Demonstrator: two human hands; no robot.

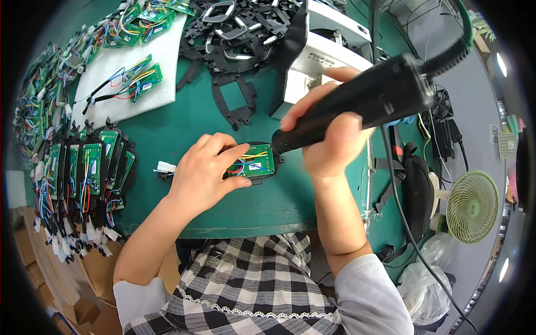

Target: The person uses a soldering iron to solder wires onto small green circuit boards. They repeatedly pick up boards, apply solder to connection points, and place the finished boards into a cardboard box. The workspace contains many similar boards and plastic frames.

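A green circuit board [262, 156] with coloured wires sits in a black plastic frame [280, 159] on the table. My left hand [201, 170] grips its left part, with thumb and fingers over the board and wires. A white connector [166, 167] sticks out on the left of that hand. My right hand [338, 142] is wrapped around a black electric screwdriver [371, 92], held slantwise. The screwdriver's front end is at the right end of the board; its bit cannot be made out, nor whether it touches.
Finished-looking frames with boards [92, 167] stand stacked at left. Loose boards [139, 81] lie on a white foam sheet [111, 100]. Black frames [234, 100] pile up at the back, beside a white machine [326, 56]. A cable [399, 195] and a green fan [473, 206] are at right.
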